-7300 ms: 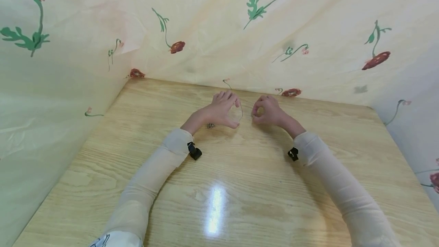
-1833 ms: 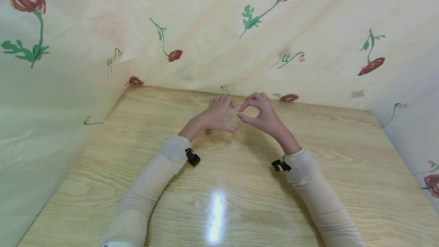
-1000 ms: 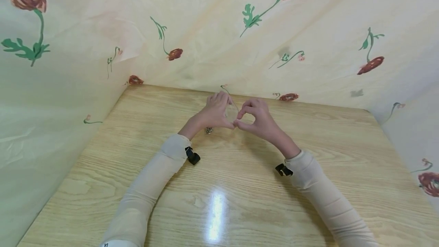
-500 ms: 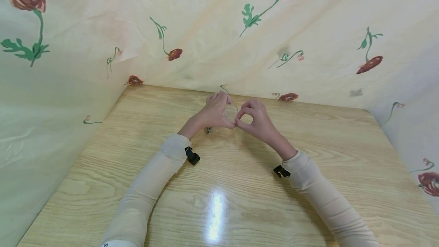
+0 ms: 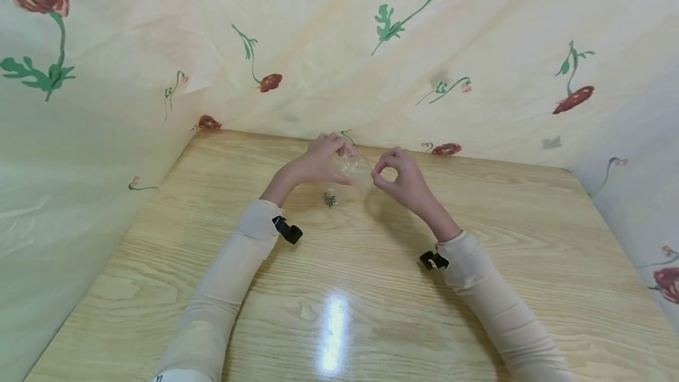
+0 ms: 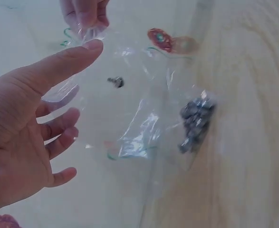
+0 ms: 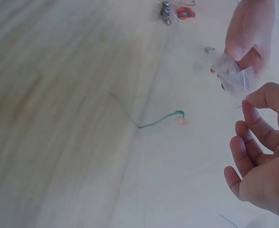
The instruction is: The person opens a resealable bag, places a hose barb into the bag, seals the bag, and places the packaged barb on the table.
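A clear plastic bag stretches between the two hands, above the back part of the table. My left hand holds it from the left, thumb and fingers spread in a C around its side. On the right, my right hand pinches the bag's edge between thumb and index finger; the left wrist view shows creases gathering at those fingertips. A heap of small, dark metal screws fills the bag's low corner. One single screw shows higher up, apart from the heap. The left fingertips are partly hidden behind the bag.
The wood-grain table ends at a cream flowered cloth, close behind the hands. More cloth rises at the left and right sides. A black wrist strap clip sits at the left cuff, another black clip at the right.
Seconds ago the right hand was apart from the bag, then it met the left thumb. Now the left hand has shifted left and slightly up, the bag stretches between them, and the screw heap shows more fully.
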A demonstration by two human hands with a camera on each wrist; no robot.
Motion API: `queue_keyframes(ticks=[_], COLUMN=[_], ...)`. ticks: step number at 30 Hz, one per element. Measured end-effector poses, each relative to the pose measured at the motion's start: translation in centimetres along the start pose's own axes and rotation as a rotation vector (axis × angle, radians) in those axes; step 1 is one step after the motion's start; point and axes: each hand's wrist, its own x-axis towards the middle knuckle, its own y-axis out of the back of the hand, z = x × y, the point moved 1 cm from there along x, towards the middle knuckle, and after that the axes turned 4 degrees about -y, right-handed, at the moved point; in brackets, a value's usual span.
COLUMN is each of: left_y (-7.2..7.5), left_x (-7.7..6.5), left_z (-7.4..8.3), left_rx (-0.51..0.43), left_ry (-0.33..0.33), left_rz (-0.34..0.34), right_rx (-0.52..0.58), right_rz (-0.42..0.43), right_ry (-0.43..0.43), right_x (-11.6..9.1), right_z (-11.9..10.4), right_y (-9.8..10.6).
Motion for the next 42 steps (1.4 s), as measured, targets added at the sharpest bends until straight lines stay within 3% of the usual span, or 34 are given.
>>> queue_keyframes(ticks=[7, 12, 28, 42], left_y=[1.7, 2.4, 3.5, 3.3], left_x=[-0.3, -0.5, -1.5, -1.4], left_z=[0.3, 0.2, 0.8, 0.6], left_rx=[-0.144, -0.212, -0.212, -0.217], left_ry=[-0.068, -0.071, -0.075, -0.084], left_rz=[0.046, 0.081, 0.19, 0.202], right_rx=[0.069, 0.106, 0.158, 0.156], right_rz=[-0.01, 0.002, 0.059, 0.043], right_ry=[-0.061, -0.055, -0.003, -0.05], right_x=[0.3, 0.6, 0.6, 0.4], right_z=[0.4, 0.6, 0.7, 0.7], right_y=[1.3, 2.0, 3.2, 3.0])
